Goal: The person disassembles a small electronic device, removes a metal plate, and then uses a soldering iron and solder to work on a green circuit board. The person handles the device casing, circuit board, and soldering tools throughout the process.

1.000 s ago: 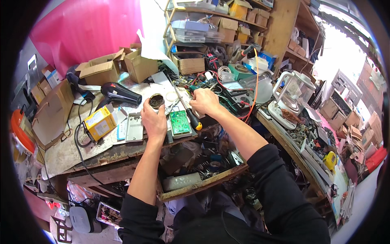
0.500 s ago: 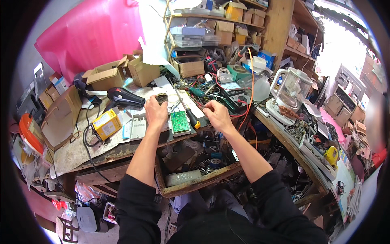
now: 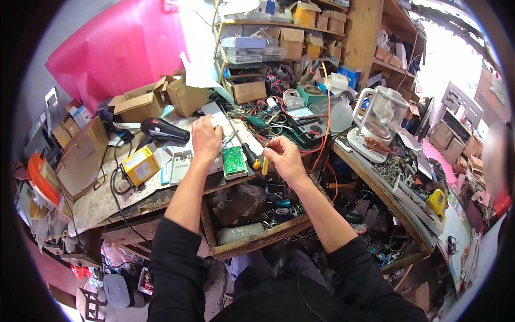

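Right grip [image 3: 285,160] of mine has thumb and fingertips pressed together on a slim yellow piece [image 3: 265,165], held close to upright with its lower end pointing down. From my view it shows against the opening of the drawer [image 3: 263,244], just beyond the front edge of the surface [image 3: 102,203]. My left grip [image 3: 206,138] is over the surface with its back toward me and its fingers pointing away; they hide whatever lies under them, so I cannot tell whether they pinch anything.

Between my 2 grips lies a green circuit board [image 3: 234,160], sitting in a pale casing [image 3: 236,175]. Just to its right I have a screwdriver [image 3: 250,155] with a black and yellow handle, its shaft running away from me. On the other side of my left wrist sits a shallow grey tray [image 3: 181,167], and farther left a yellow box [image 3: 141,165] with its flaps open. Behind that box I see a black blow-dryer-shaped tool [image 3: 165,130], near 2 open cardboard boxes. Past my right grip, a black meter [image 3: 307,129] rests among tangled leads, with an orange cable [image 3: 325,102] curving down beside it. A clear jug [image 3: 387,111] with a white handle stands well to the right.
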Demonstrator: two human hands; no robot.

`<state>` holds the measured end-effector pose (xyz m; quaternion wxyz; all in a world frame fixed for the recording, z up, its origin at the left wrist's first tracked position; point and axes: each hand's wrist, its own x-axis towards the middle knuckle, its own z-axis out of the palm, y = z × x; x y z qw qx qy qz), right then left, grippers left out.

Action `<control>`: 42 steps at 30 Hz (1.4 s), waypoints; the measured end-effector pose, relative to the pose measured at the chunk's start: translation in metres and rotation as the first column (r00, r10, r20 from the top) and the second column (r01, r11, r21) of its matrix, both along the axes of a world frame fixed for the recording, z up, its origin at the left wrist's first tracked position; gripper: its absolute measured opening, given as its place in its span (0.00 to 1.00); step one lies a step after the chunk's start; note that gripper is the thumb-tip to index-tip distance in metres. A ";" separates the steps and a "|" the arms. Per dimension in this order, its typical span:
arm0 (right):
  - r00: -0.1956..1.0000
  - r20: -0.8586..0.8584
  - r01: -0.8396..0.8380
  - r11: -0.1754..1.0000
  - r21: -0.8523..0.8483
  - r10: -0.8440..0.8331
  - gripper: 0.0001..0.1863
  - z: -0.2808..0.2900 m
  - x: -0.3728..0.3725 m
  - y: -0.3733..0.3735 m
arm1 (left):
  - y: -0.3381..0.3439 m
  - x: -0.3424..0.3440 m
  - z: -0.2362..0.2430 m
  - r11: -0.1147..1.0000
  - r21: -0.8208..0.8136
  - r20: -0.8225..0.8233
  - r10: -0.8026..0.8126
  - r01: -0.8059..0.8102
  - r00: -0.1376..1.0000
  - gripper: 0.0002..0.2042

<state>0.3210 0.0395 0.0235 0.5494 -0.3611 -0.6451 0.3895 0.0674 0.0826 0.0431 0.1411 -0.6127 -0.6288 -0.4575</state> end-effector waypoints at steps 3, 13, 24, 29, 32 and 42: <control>0.985 -0.166 -0.058 0.996 -0.062 0.047 0.06 0.015 0.008 -0.006 | -0.041 0.043 0.025 0.940 0.112 0.062 -0.330 0.322 0.942 0.19; 0.981 -0.191 -0.024 0.995 0.101 0.043 0.06 0.022 -0.026 -0.026 | -0.117 0.062 -0.017 0.891 -0.083 -0.104 -0.453 0.446 0.885 0.12; 0.894 -0.411 -0.181 0.983 0.034 0.179 0.06 0.029 -0.048 0.012 | -0.054 0.013 -0.046 0.989 0.101 0.430 -0.140 0.107 0.892 0.09; 0.966 -0.182 -0.167 0.981 0.095 0.182 0.07 0.030 -0.066 0.050 | -0.027 0.005 -0.045 0.997 0.073 0.524 -0.040 0.002 0.851 0.09; 0.997 0.016 -0.073 0.977 0.200 0.071 0.08 0.033 -0.083 0.076 | -0.030 0.005 -0.045 1.000 0.029 0.501 -0.013 -0.002 0.865 0.09; 0.931 0.345 -0.025 0.920 0.390 -0.121 0.07 0.032 -0.126 0.124 | -0.035 0.008 -0.037 0.984 -0.171 0.431 0.034 0.045 0.902 0.20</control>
